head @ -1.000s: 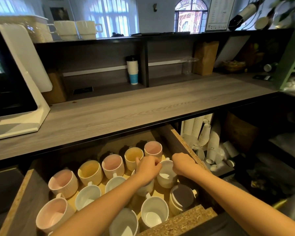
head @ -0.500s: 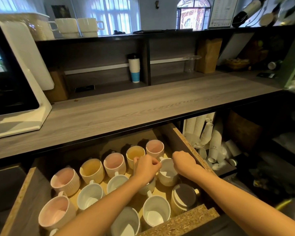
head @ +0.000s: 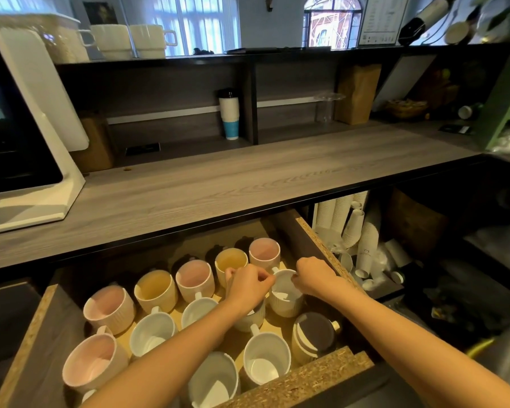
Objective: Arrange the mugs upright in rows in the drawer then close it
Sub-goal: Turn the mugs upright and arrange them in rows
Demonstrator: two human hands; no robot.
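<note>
The open drawer (head: pixel 321 245) holds several ribbed mugs standing upright in rows. Pink (head: pixel 265 251) and yellow (head: pixel 231 260) mugs line the back, white ones (head: pixel 265 363) the front. My left hand (head: pixel 248 287) and my right hand (head: pixel 315 278) meet over a white mug (head: pixel 286 298) at the right end of the middle row. Each has curled fingers at its rim, the left on the near-left side, the right on the right side. My left hand hides most of another white mug (head: pixel 249 319) below it. A yellowish mug with a dark top face (head: pixel 315 334) stands at the front right.
The drawer's chipboard front edge (head: pixel 306 378) is close to me. A wooden counter (head: pixel 218 187) overhangs the drawer's back. A white machine (head: pixel 27 142) stands on it at the left. Stacks of paper cups (head: pixel 362 240) fill the shelf right of the drawer.
Both hands stay at the white mug. My left hand's fingertips have shifted slightly right onto its rim. The mugs look unmoved.
</note>
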